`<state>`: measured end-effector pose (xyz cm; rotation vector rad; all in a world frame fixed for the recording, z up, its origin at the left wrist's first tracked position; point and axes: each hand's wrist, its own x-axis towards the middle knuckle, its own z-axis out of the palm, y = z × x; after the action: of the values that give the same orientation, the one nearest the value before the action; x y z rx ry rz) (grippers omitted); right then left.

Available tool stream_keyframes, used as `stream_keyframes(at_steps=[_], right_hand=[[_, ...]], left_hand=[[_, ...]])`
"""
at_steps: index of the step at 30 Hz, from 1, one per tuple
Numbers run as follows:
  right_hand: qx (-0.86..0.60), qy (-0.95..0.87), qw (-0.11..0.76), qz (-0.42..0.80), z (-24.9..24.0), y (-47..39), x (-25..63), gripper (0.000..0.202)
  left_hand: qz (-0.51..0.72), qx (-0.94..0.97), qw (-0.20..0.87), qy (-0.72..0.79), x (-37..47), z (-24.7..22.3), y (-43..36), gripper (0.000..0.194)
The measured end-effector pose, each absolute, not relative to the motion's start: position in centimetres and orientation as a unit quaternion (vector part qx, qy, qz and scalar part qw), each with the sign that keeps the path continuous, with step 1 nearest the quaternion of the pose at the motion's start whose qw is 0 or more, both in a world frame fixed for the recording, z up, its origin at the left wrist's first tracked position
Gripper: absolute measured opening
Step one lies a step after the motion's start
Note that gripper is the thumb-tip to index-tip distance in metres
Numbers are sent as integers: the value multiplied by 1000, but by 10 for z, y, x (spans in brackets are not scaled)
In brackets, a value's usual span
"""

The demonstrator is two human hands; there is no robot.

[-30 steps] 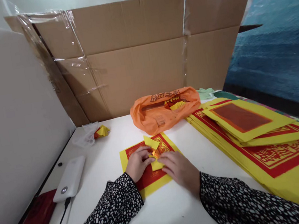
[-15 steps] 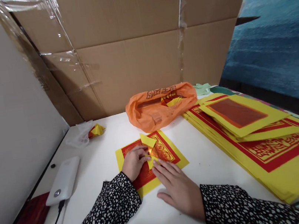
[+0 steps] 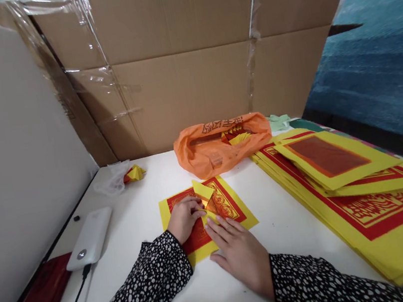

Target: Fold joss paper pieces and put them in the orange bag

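A small sheet of yellow and orange foil paper (image 3: 203, 191), partly folded, lies on a larger red and yellow printed sheet (image 3: 242, 210). My left hand (image 3: 186, 218) pinches the folded paper's left edge between thumb and fingers. Stretched out flat, the fingers of my right hand (image 3: 237, 251) press on the near end of the same paper, with the thumb apart on the table. My fingers hide part of the folds.
An orange plastic bag (image 3: 220, 150) holds folded red and yellow paper pieces. Stacked yellow and red sheets (image 3: 400, 237) lie at right. At left are a white power bank (image 3: 90, 238) with cable, a clear bag (image 3: 109, 180) and a yellow folded piece (image 3: 135, 173). Cardboard (image 3: 184, 88) stands behind.
The view has shifted slightly, so the surroundings appear a little further right. Both hands keep nearly the same places on the folded paper.
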<state>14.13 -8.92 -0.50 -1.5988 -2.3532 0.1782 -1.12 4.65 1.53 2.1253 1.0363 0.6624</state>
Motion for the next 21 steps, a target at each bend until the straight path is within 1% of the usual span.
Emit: stream_keyframes(at_steps=[4,5,8,9,12,14,16,17,19,21], right_hand=[[-578,-800,152,52,-9,-86,132,59],[-582,-797,153,55,-9,-85,131,60],[-582,-795,153,74,-9,-86,131,64],[-578,-797,156,82,-8,-87,132,65],[-551,-807,179,112,-3,-86,141,65],[-537,-803,215,144,2,-79,153,56],[-544,-776,269,169,7,-63,165,44],[-552,-760,296,173,9,-52,170,41],[-571,-740,316,165,10,-31,177,48],[-593,-734,290,162,7,-15,177,64]], left_hand=[[277,812,331,393,-12,12,46,7],[289,809,336,388,-12,10,45,13],[316,803,352,363,-13,7,43,45],[319,805,351,357,-13,7,43,50],[319,813,320,366,-12,6,42,53],[317,811,300,389,-12,6,43,57],[317,801,297,412,-12,3,44,61],[318,795,301,420,-12,2,45,62],[325,785,307,429,-11,-3,47,63],[334,780,303,435,-9,-6,49,60]])
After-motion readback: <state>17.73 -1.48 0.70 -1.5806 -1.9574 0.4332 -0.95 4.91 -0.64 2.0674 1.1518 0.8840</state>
